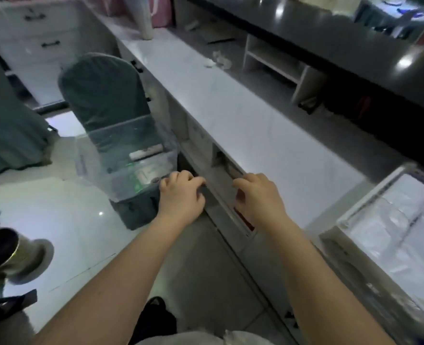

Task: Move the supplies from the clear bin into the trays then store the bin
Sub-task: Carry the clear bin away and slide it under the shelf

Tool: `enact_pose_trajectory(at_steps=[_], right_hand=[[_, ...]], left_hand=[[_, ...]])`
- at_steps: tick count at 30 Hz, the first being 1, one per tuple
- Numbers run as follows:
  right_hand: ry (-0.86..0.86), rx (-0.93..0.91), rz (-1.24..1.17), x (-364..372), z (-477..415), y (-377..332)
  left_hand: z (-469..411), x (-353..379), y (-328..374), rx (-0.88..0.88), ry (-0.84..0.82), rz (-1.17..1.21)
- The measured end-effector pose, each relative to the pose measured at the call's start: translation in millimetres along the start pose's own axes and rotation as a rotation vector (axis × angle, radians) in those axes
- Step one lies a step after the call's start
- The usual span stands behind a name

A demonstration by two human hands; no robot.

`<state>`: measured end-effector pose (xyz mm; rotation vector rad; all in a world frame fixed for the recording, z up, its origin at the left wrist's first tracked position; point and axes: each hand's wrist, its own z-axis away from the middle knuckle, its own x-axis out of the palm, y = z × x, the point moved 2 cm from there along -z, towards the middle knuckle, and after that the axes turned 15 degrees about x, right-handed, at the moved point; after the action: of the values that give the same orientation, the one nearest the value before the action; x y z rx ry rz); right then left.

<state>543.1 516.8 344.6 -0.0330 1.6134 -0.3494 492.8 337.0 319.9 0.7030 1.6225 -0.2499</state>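
The clear bin (86,165) stands on the seat of a covered chair, left of the counter. Inside it lie a white roll (146,151) and some green-and-white packets (143,174). A shallow drawer (221,185) under the white counter is out a little, showing something red inside. My left hand (181,195) grips the drawer's top edge at its left end, fingers curled over it. At the right end my right hand (258,197) grips the same edge. A tray (365,197) with white plastic packets sits at the right.
The chair (101,93) in a grey-green cover stands close against the white counter (231,108). Behind the counter are a white shelf unit (273,61) and a higher dark counter (330,38). A metal cup (4,252) stands on the table at lower left.
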Motion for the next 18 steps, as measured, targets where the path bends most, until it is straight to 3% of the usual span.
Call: enact_pose_trajectory(at_steps=[7, 11, 18], right_hand=[[-0.004, -0.206, -0.091, 56.3, -58.1, -190.1], [-0.100, -0.276, -0.128, 101.5, -72.8, -298.9], [-0.204, -0.280, -0.126, 140.5, -122.0, -395.7]], left_hand=[[43.5, -56.4, -193.9, -0.170, 0.051, -0.083], [78.3, -73.7, -292.8, -0.246, 0.025, -0.088], [78.2, -93.8, -411.7, -0.282, -0.011, -0.044]])
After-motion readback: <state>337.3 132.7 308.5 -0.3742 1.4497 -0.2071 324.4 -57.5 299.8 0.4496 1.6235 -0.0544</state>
